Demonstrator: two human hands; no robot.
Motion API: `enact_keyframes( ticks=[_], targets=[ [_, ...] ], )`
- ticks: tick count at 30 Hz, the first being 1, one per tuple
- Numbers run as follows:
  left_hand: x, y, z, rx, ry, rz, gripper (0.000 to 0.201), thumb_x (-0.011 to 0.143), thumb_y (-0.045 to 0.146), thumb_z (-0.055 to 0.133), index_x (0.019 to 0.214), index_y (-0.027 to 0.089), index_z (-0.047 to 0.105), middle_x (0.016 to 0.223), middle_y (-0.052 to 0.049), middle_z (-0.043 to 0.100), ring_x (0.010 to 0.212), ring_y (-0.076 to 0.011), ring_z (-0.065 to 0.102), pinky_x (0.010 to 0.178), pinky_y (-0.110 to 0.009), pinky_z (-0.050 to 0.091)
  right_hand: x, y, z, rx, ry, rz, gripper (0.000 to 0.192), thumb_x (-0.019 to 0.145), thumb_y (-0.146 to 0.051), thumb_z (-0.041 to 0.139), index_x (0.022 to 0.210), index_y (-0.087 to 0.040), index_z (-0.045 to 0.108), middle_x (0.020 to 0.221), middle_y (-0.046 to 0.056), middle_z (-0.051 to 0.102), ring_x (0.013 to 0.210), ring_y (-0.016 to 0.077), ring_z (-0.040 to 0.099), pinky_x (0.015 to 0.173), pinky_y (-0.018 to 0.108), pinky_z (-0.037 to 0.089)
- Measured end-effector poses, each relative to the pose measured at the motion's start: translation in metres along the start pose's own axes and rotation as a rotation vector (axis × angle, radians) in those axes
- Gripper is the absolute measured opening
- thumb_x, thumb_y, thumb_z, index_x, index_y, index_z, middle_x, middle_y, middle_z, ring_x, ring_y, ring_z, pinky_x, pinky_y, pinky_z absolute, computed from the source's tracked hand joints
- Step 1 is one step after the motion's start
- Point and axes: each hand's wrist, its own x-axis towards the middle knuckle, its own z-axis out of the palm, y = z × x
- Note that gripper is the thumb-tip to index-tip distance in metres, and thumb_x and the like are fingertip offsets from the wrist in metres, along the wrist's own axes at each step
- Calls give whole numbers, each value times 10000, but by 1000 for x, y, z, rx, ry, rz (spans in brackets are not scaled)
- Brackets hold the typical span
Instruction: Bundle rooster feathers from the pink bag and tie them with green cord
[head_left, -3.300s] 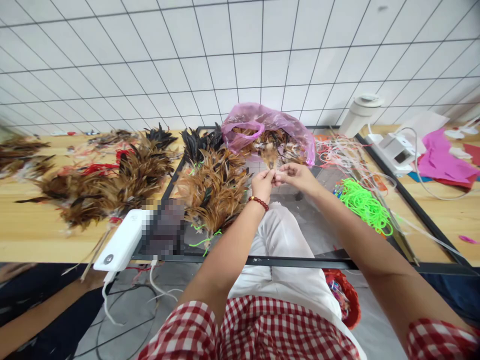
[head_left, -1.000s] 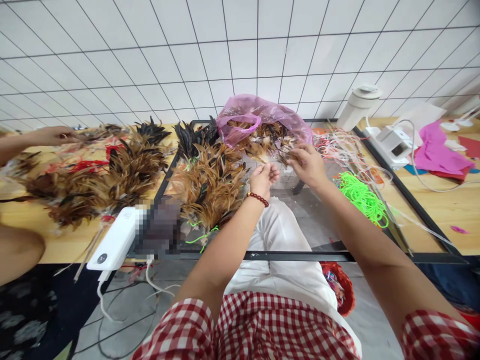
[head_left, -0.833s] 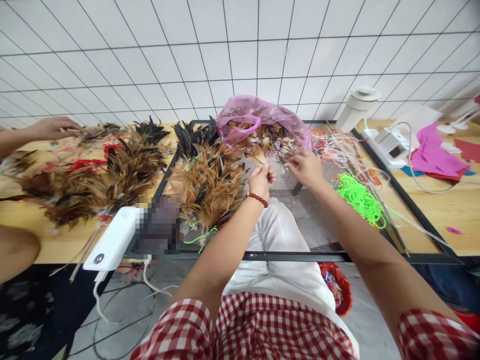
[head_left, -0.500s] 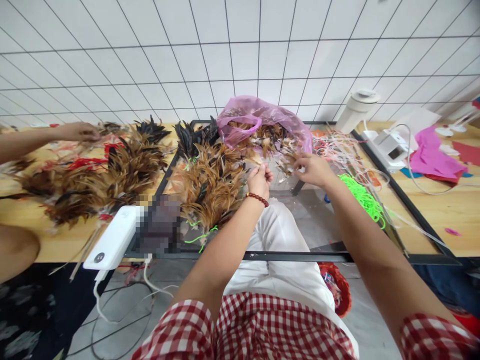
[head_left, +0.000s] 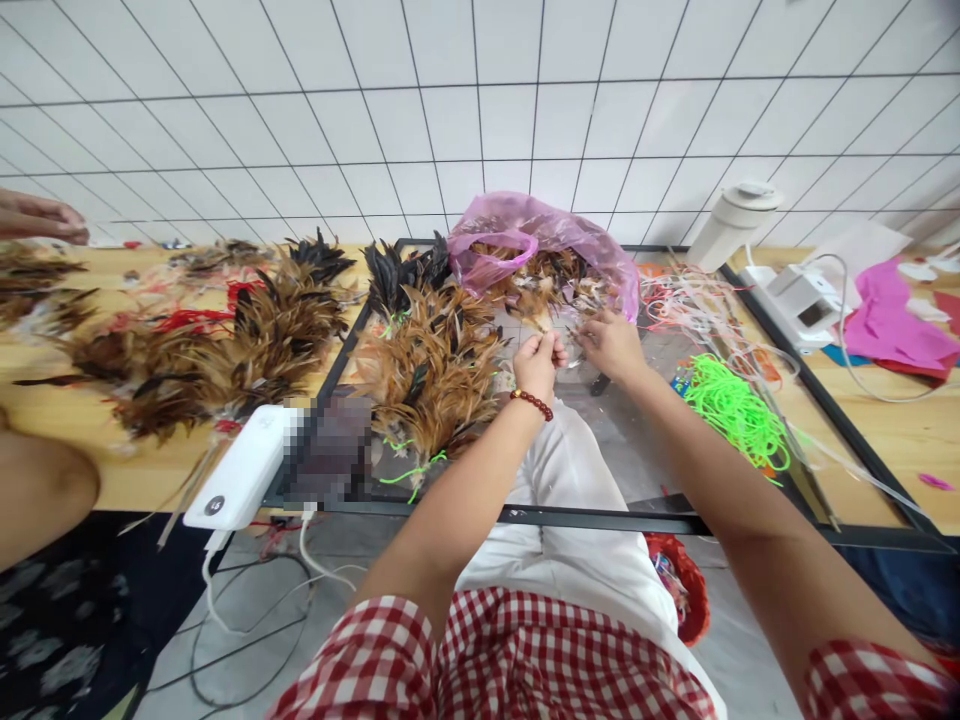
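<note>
The glass table (head_left: 637, 470) carries a big heap of bound brown feather bundles (head_left: 427, 370), and behind it the pink plastic bag (head_left: 525, 235) of loose feathers (head_left: 551, 290). The right hand (head_left: 613, 343) reaches into these feathers, nearer to the bag; whether it pinches one I cannot tell. The left hand (head_left: 537, 362) is just beside it, closed around a few thin feather stems which point away toward the bag.

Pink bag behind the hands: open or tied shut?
Open. The pink plastic bag gapes toward the person, brown feathers spilling from its mouth; the right hand rests at that opening, beside the left hand.
</note>
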Motion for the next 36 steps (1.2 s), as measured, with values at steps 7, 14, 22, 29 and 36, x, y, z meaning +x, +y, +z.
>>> enact_keyframes(
  ticks=[7,14,22,29,36],
  targets=[
    [0,-1,-1,9,-7,19,197,960,155,617,765,130,633,551,62,557,477,-40,504,554,-195,368,-8,2,-12,187,72,-128,172,924,-256,571,954,-210,733,1092,114,788,1048,281,705,945,446,501],
    [-1,1,0,-20,30,40,219,972,135,578,759,139,630,546,64,546,477,-46,509,556,-197,371,-12,-2,-18,161,163,-130,304,909,-290,588,1176,-229,719,1286,129,726,1222,306,643,981,486,472],
    [3,6,-2,48,118,89,178,938,185,657,764,151,643,555,79,548,467,-27,494,532,-177,352,-10,-3,-17,134,50,-87,224,915,-307,597,1007,-225,784,1127,116,749,1082,309,647,934,482,466],
    [5,5,-1,74,110,97,240,960,116,576,731,150,640,553,66,559,486,-43,513,551,-183,384,-12,-13,-20,-16,-86,-77,221,929,-245,539,953,-191,752,1040,125,770,1011,316,626,884,456,414],
    [14,0,-6,243,28,186,231,890,89,655,671,157,681,672,8,685,674,-91,648,722,-201,500,-10,-22,-36,-94,7,-214,265,998,-256,428,969,-205,687,931,120,739,958,301,590,959,480,369]
  ],
)
